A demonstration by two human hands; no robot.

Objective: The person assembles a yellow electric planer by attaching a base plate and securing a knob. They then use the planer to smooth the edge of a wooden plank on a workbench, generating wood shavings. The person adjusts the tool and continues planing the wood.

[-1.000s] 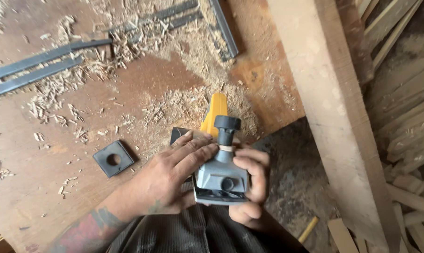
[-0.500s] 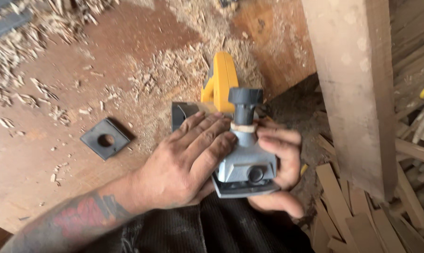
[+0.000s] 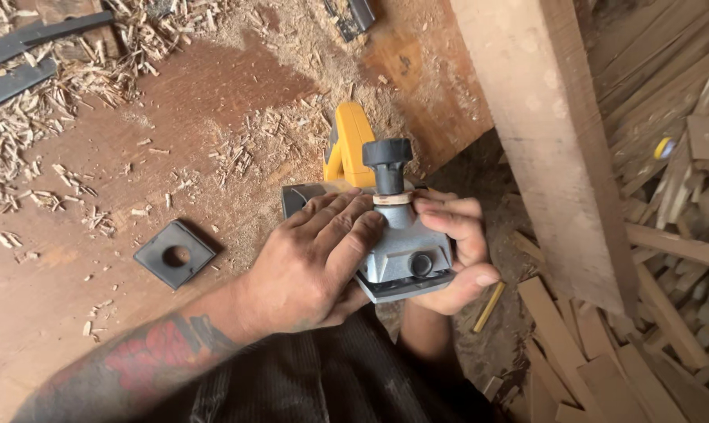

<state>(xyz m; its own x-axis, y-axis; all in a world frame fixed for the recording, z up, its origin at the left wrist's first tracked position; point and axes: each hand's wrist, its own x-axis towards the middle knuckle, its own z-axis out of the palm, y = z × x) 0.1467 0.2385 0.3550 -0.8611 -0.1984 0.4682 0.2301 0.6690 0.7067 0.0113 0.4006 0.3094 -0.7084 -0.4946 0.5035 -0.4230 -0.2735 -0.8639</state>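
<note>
While the left hand point(image 3: 315, 266) lies flat over the planer point(image 3: 393, 235) and the right hand point(image 3: 456, 251) wraps its far side, both grips pressed around its grey body at the table point(image 3: 213, 102) edge, the step looks like steadying it; next comes a firm hold on the knob point(image 3: 386, 154).

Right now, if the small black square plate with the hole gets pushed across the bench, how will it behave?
The black square plate lies flat, so it would likely slide, not roll or tip. It looks rigid. Shavings scattered nearby might snag it.
</note>
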